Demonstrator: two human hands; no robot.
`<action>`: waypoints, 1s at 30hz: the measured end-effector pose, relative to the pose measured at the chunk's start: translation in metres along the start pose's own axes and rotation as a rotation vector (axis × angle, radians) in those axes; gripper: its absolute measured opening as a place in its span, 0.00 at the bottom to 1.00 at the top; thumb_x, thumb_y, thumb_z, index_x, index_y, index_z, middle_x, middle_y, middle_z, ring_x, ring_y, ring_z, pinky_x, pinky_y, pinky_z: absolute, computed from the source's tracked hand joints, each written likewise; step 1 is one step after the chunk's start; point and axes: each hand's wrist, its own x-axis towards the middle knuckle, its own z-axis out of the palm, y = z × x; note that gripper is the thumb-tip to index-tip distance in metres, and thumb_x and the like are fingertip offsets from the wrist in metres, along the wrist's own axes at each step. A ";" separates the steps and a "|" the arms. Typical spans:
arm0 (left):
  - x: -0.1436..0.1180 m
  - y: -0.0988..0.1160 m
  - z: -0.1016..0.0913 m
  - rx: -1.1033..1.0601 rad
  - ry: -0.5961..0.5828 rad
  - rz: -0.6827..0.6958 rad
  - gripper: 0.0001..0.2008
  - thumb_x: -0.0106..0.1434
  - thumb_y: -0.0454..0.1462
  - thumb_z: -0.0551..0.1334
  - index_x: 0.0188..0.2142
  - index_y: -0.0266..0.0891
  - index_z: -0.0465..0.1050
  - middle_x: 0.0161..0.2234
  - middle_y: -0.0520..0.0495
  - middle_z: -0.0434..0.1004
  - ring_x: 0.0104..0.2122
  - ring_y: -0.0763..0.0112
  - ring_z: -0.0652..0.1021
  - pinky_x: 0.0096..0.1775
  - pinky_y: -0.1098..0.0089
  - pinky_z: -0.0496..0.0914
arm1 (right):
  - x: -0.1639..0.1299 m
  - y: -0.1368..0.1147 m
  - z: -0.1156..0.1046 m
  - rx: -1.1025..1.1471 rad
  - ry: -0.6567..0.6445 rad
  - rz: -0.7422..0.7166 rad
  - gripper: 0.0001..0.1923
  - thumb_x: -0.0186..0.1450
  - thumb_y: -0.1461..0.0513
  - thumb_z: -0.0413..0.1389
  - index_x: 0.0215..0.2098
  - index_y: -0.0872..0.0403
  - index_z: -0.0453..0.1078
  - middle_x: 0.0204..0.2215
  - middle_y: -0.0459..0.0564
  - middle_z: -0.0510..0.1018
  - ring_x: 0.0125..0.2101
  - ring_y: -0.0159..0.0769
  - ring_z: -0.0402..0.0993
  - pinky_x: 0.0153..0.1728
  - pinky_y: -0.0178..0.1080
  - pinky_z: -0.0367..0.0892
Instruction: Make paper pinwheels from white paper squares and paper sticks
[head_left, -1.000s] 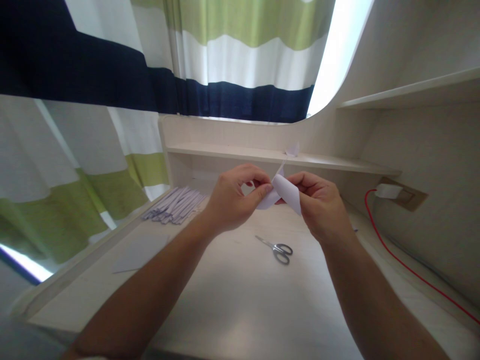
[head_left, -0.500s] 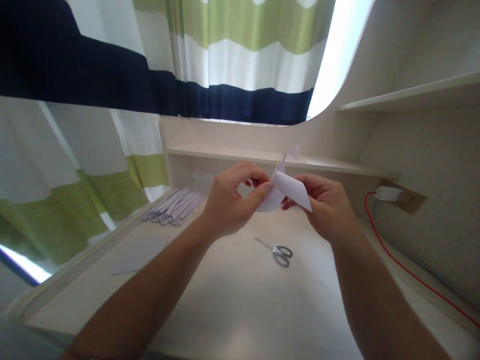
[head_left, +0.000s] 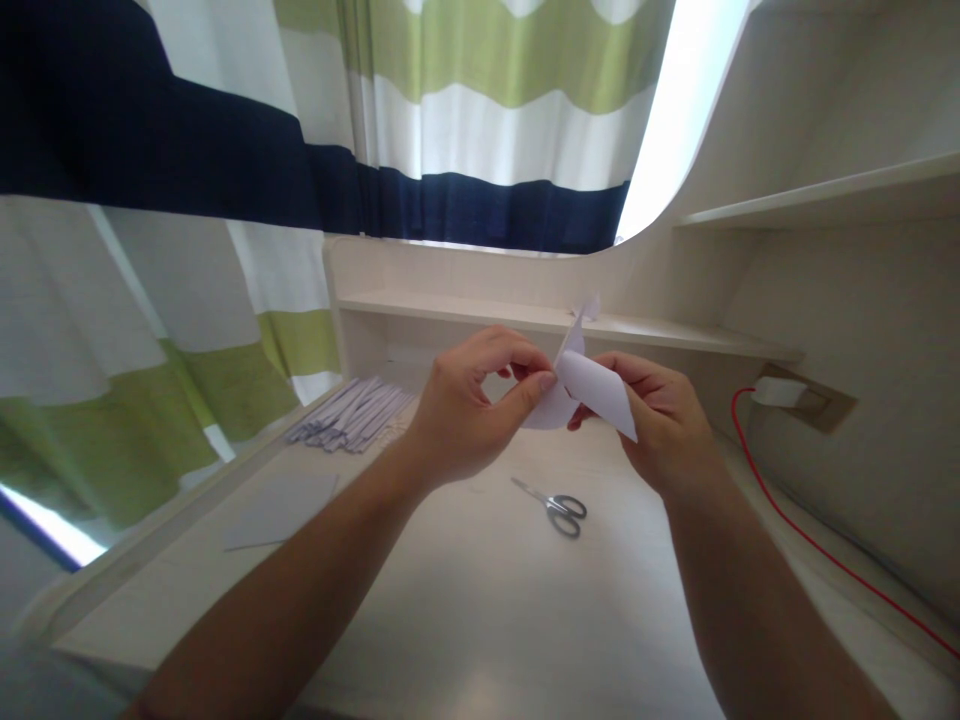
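Note:
A curled piece of white paper [head_left: 600, 392] is held up between my hands above the desk. My left hand [head_left: 487, 395] pinches it at the left, thumb against the fingertips. At the other side my right hand [head_left: 660, 415] grips it, with part of its fingers hidden behind the paper's curl. A narrow pointed piece of the paper sticks up beyond the fingers toward the shelf. Below the hands, a pair of scissors [head_left: 559, 508] with grey handles lies on the desk, touched by neither hand.
Many folded paper strips [head_left: 351, 415] lie in a pile at the back left. A flat sheet of paper [head_left: 281, 508] rests on the desk [head_left: 465, 590] beside my left forearm. A red cable [head_left: 817, 540] runs from a white plug [head_left: 778, 392] down the right side.
Both hands and the paper have shifted slightly right. The curl's loose right corner now hangs a little lower over my right hand. The scissors still lie on the desk.

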 end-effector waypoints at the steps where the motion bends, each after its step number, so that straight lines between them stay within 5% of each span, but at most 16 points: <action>1: 0.000 -0.001 0.000 -0.004 0.001 0.005 0.03 0.68 0.32 0.69 0.37 0.41 0.79 0.36 0.49 0.83 0.37 0.69 0.80 0.40 0.67 0.75 | -0.001 0.000 0.000 -0.007 0.002 -0.005 0.10 0.69 0.55 0.65 0.34 0.52 0.81 0.24 0.46 0.80 0.26 0.34 0.74 0.28 0.38 0.68; 19: -0.001 -0.001 0.002 0.007 -0.011 0.018 0.06 0.68 0.29 0.67 0.39 0.41 0.80 0.38 0.48 0.84 0.37 0.69 0.80 0.40 0.66 0.76 | -0.001 0.000 -0.001 -0.183 0.072 -0.081 0.12 0.69 0.64 0.62 0.27 0.52 0.77 0.25 0.45 0.79 0.26 0.33 0.73 0.30 0.37 0.67; 30: 0.000 -0.002 0.000 0.008 -0.017 -0.005 0.05 0.68 0.29 0.67 0.39 0.39 0.81 0.37 0.49 0.83 0.37 0.71 0.80 0.40 0.69 0.74 | -0.004 -0.008 0.004 -0.168 0.077 -0.004 0.07 0.67 0.57 0.67 0.33 0.51 0.81 0.25 0.45 0.78 0.26 0.33 0.70 0.25 0.37 0.61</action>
